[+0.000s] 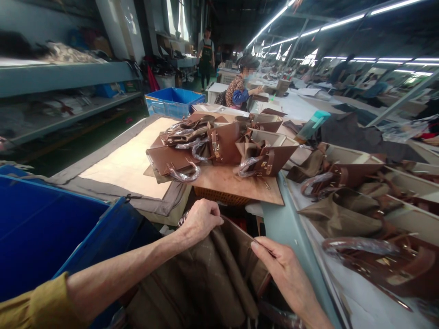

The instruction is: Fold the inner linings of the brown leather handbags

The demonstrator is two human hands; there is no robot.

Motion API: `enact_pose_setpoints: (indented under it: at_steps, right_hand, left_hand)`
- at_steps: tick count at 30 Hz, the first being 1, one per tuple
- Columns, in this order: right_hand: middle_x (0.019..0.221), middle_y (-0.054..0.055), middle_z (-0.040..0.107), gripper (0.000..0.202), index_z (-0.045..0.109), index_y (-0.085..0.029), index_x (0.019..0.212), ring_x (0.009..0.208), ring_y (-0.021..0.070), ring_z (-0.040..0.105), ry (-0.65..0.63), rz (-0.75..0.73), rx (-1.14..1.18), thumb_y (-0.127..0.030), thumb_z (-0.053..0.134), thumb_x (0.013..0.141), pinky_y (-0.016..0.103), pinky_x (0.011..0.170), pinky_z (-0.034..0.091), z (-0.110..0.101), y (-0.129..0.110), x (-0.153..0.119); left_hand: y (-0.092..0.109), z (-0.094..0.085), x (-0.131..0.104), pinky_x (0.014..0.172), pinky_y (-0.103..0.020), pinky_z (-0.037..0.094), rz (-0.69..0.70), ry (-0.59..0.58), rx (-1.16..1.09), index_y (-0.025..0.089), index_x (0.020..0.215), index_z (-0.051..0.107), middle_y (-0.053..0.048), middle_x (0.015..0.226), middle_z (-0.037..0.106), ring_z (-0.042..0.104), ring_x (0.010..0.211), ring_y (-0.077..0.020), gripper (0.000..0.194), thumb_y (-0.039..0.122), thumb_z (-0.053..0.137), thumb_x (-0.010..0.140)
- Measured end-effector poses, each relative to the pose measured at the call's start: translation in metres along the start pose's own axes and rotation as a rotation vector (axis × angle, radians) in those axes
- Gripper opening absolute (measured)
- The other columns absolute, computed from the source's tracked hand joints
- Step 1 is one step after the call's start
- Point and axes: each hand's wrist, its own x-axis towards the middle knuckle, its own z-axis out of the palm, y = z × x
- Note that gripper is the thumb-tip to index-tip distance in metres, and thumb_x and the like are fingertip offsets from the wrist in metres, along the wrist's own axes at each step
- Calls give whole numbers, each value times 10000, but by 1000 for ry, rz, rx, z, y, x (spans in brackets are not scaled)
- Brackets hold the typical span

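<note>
The left hand (202, 218) pinched a brown edge (239, 229) at its far end; the right hand (281, 258) pinched it closer to the wearer. The one held bag (206, 285) hung below both hands, equally near each, its gripped edge slanting far-left to near-right. Ahead, the board (236, 185) carried at least three brown bags (224, 141); the right-hand table (363, 294), at least two others (387, 265). Overlap prevented exact totals.

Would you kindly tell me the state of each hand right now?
Left hand: closed, gripping the edge of the olive-brown bag.
Right hand: closed, pinching the same edge farther right, thumb on top.
</note>
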Motion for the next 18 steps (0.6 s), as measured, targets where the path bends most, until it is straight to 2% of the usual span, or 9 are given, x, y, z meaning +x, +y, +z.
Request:
enact_pose_setpoints:
  at_steps: [10, 13, 16, 18]
  right_hand:
    - [600, -49, 333, 351, 494, -175, 686, 558, 102, 323, 10, 4, -5, -456, 384, 866, 214, 497, 266, 1, 5, 1]
    - [597, -45, 363, 349, 501, -176, 679, 564, 106, 338, 25, -9, -4, -451, 388, 862, 214, 508, 279, 0, 5, 1]
    - [600, -40, 385, 340, 500, -176, 673, 569, 108, 346, 17, -14, 38, -436, 389, 862, 214, 514, 288, -3, 4, 1]
    - [596, -44, 367, 334, 482, -176, 657, 571, 105, 339, 4, -13, 52, -425, 397, 862, 214, 519, 287, -5, 2, 1]
  left_hand:
    - [0, 5, 2, 508, -213, 289, -6, 26, 29, 163, 511, 535, 55, 494, 479, 454, 536, -103, 144, 226, 602, 623]
    - [-1, 7, 2, 503, -213, 279, 24, 48, 62, 164, 513, 512, 56, 500, 467, 425, 529, -98, 154, 217, 600, 627]
    - [-3, 5, 5, 512, -205, 295, 120, 37, 104, 169, 622, 551, 59, 546, 491, 434, 545, -98, 55, 188, 600, 636]
    - [-4, 0, 8, 556, -199, 331, 219, -47, 101, 177, 781, 606, 54, 608, 537, 475, 590, -103, 124, 163, 584, 660]
